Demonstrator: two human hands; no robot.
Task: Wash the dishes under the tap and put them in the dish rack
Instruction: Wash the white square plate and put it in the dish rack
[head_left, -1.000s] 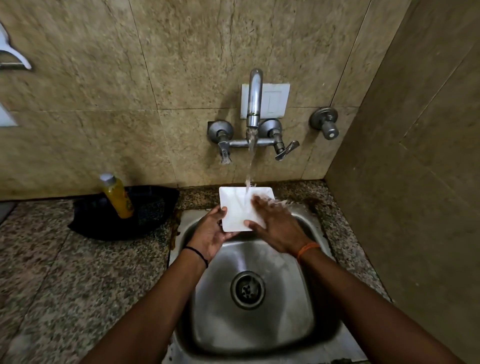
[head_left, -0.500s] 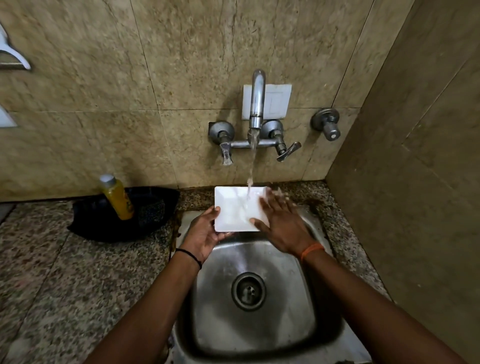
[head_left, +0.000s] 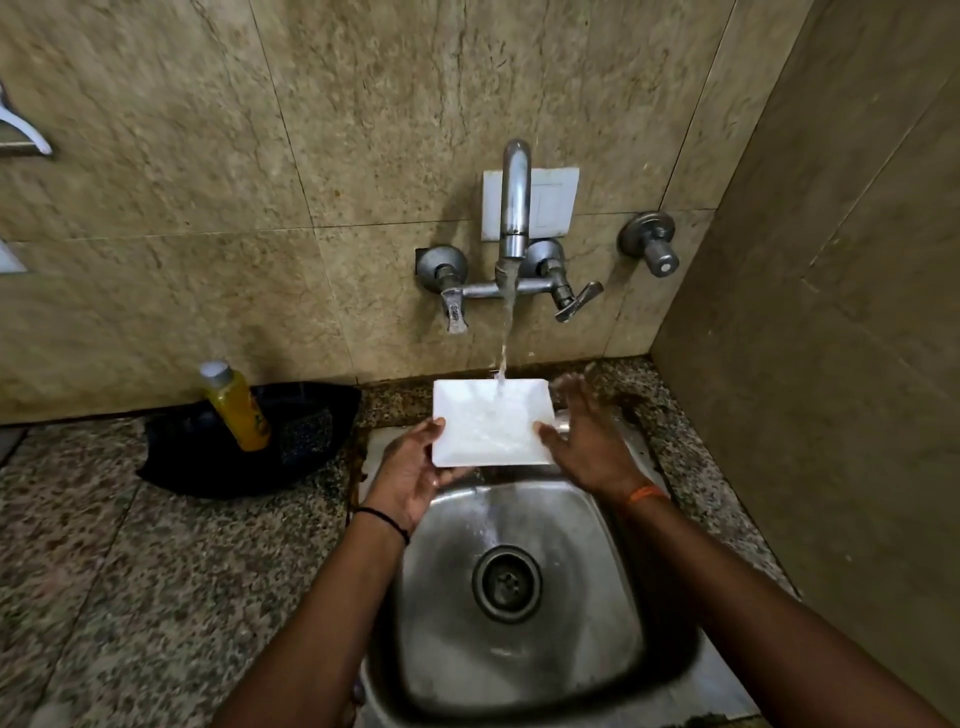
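A white square plate (head_left: 488, 423) is held over the back of the steel sink (head_left: 524, 639), under the stream from the wall tap (head_left: 514, 208). Water lands on its upper middle. My left hand (head_left: 410, 475) grips the plate's lower left corner, thumb on top. At the plate's right edge is my right hand (head_left: 589, 441), fingers spread, thumb touching the edge, the fingers blurred. No dish rack is in view.
A yellow bottle (head_left: 234, 405) stands in a black dish (head_left: 249, 441) on the granite counter (head_left: 156, 571) left of the sink. The tap's two handles (head_left: 571, 301) and a separate valve (head_left: 652, 244) stick out of the tiled wall. A side wall is close on the right.
My right hand slid off the plate's face to its right edge. The plate shifted slightly left and now shows its whole face under the water.
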